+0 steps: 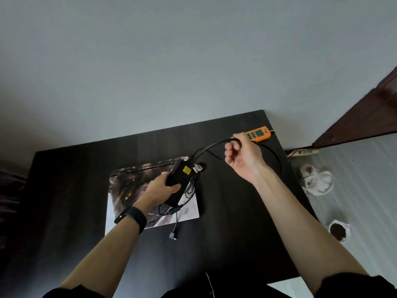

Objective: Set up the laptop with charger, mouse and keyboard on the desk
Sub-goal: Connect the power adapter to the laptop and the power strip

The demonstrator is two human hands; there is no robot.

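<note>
The dark desk (pixel 64 190) ends at the grey wall (pixel 150 61) just beyond the right hand (pixel 242 158). Its right edge runs close along the outer side of that forearm, with pale floor past it. Bare desktop lies between the two hands, nearer the person from both, and widely to the outer side of the left hand (pixel 160 189). Past the right edge on the floor stands a white cup (pixel 346 227) with something dark brown inside, and further off lies a pair of white slippers (pixel 315 179) below a brown door (pixel 365 117). An orange power strip (pixel 258 133) lies at the far right corner, right at the right hand's fingertips. The hand hides whether any plug is seated in it. The right hand's fingers are curled in, pinching the black cable (pixel 206 149), which arcs back from there to the charger brick (pixel 182 175). The left hand, with a ring and a black wristband (pixel 131 218), wraps fingers and thumb round the near end of that brick and holds it above the closed laptop (pixel 126 190), whose printed lid lies flat under and to the outer side of the hand. Loose loops of thinner lead hang below the brick, ending in a connector (pixel 173 235) near the laptop's front edge.
</note>
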